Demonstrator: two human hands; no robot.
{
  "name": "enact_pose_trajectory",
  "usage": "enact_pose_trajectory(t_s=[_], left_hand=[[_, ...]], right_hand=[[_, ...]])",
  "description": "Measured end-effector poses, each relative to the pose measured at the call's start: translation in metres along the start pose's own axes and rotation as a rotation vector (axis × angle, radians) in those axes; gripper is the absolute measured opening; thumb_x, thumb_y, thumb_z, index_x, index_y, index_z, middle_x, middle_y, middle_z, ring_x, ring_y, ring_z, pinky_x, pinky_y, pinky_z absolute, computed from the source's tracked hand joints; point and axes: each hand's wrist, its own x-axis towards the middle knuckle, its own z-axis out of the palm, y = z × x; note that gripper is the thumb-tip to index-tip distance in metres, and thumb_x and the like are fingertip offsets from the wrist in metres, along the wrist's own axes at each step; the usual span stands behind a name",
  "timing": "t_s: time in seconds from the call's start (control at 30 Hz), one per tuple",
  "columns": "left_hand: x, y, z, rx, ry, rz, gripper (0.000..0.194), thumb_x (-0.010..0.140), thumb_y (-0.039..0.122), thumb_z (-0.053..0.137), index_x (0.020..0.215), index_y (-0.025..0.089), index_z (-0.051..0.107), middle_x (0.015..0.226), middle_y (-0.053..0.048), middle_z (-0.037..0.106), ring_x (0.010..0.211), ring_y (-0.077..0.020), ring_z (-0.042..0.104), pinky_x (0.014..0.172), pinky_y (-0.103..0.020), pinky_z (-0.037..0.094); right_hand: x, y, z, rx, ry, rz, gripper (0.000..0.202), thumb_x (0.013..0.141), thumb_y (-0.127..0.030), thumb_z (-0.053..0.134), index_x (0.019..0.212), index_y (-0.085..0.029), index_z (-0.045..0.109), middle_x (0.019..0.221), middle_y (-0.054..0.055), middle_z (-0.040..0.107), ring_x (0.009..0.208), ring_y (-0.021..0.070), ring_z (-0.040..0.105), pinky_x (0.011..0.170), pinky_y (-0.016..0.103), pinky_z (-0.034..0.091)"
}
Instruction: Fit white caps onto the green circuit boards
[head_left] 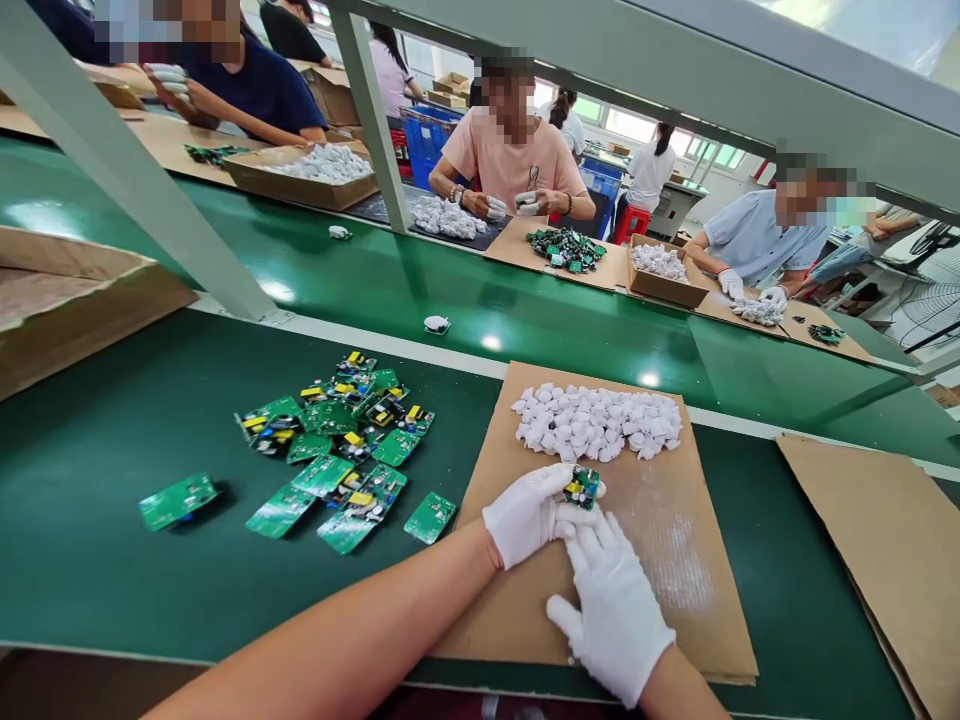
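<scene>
My left hand (525, 515), in a white glove, grips a small circuit board (582, 487) by its edge. Its component side, with yellow and dark parts, faces up. Just below, my right hand (619, 605), also gloved, is stretched out over the cardboard sheet (517, 610), thumb apart, its fingertips close to the left fingers. Whether the two hands touch, I cannot tell. Beyond the board lies a heap of small white lumpy pieces (600, 420) on the cardboard. Left of it, green circuit boards (330, 420) are piled loosely on the green bench, some face down.
A green conveyor belt (360, 290) runs behind the bench, carrying two small white-topped boards. Slanted metal posts (135, 160) stand along it. More cardboard (885, 540) lies at right, and a cardboard box (67, 310) stands at left. Several people work across the belt.
</scene>
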Motion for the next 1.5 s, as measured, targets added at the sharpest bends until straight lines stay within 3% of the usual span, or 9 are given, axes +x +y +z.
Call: enact_pose_trajectory(t_s=[0.07,0.2,0.37,0.6,0.73,0.93,1.1,1.23,1.5], left_hand=[[-0.001,0.001,0.0,-0.002,-0.015,0.006,0.028,0.082,0.033,0.054,0.107,0.02,0.053,0.111,-0.01,0.06,0.067,-0.015,0.066,0.049,-0.019,0.046],[-0.001,0.002,0.002,0.021,-0.015,0.005,0.036,0.081,0.032,0.055,0.114,0.02,0.051,0.109,-0.012,0.06,0.067,-0.0143,0.066,0.05,-0.019,0.046],[-0.001,0.001,0.003,-0.003,-0.017,0.014,0.032,0.08,0.029,0.056,0.109,0.018,0.052,0.108,-0.012,0.061,0.069,-0.0143,0.065,0.054,-0.02,0.046],[-0.002,0.004,0.004,0.022,-0.034,-0.007,0.03,0.08,0.03,0.056,0.107,0.018,0.051,0.11,-0.014,0.06,0.073,-0.0159,0.065,0.054,-0.02,0.045],[-0.003,0.004,0.006,0.034,-0.032,-0.009,0.028,0.08,0.028,0.056,0.106,0.016,0.051,0.115,-0.015,0.057,0.076,-0.0176,0.065,0.057,-0.022,0.046],[-0.001,0.002,0.007,0.024,0.016,0.052,0.034,0.077,0.023,0.061,0.109,0.015,0.052,0.123,-0.016,0.053,0.087,-0.0191,0.063,0.069,-0.026,0.048],[0.001,-0.001,0.01,0.156,0.106,0.093,0.039,0.071,0.026,0.067,0.107,0.015,0.056,0.118,-0.015,0.056,0.089,-0.0194,0.063,0.071,-0.025,0.047],[0.0,-0.003,0.015,0.318,0.145,0.1,0.041,0.071,0.034,0.067,0.106,0.016,0.058,0.111,-0.013,0.06,0.091,-0.0202,0.062,0.071,-0.026,0.046],[-0.003,-0.004,0.019,0.416,0.196,0.184,0.057,0.066,0.038,0.07,0.116,0.016,0.055,0.104,-0.012,0.062,0.087,-0.019,0.061,0.074,-0.03,0.048]], right_hand=[[-0.001,0.0,-0.002,0.001,-0.019,-0.025,0.061,0.077,-0.038,0.054,0.132,-0.018,0.042,0.14,0.007,0.039,0.13,0.0304,0.027,0.107,0.046,0.017],[0.003,0.016,-0.004,-0.082,0.058,0.182,0.053,0.08,-0.03,0.049,0.131,-0.015,0.044,0.139,0.01,0.039,0.13,0.0341,0.025,0.103,0.054,0.019],[0.002,0.013,0.0,-0.001,0.017,-0.004,0.064,0.073,-0.038,0.058,0.132,-0.018,0.042,0.142,0.01,0.034,0.131,0.0305,0.025,0.106,0.048,0.017],[-0.008,0.05,0.002,0.038,0.204,0.157,0.065,0.076,-0.038,0.055,0.134,-0.014,0.037,0.138,0.012,0.041,0.129,0.0318,0.029,0.101,0.05,0.03],[-0.011,0.053,0.007,0.101,0.335,0.184,0.045,0.075,-0.028,0.058,0.118,-0.019,0.055,0.126,0.01,0.054,0.121,0.0328,0.041,0.099,0.053,0.033],[-0.002,0.034,-0.014,0.594,0.374,0.275,0.028,0.085,-0.025,0.046,0.11,-0.025,0.06,0.103,0.006,0.065,0.086,0.0192,0.062,0.075,0.034,0.052],[0.005,0.017,-0.027,0.947,0.428,0.445,0.029,0.081,-0.032,0.055,0.107,-0.019,0.052,0.074,0.001,0.062,0.052,0.0112,0.054,0.045,0.022,0.047],[0.013,0.008,-0.023,0.848,0.451,0.446,0.021,0.078,-0.037,0.058,0.088,-0.018,0.058,0.064,0.001,0.062,0.048,0.0108,0.052,0.042,0.021,0.044],[0.013,0.013,-0.013,0.609,0.589,0.465,0.023,0.078,-0.038,0.056,0.089,-0.018,0.06,0.065,0.002,0.067,0.048,0.0117,0.057,0.046,0.022,0.046]])
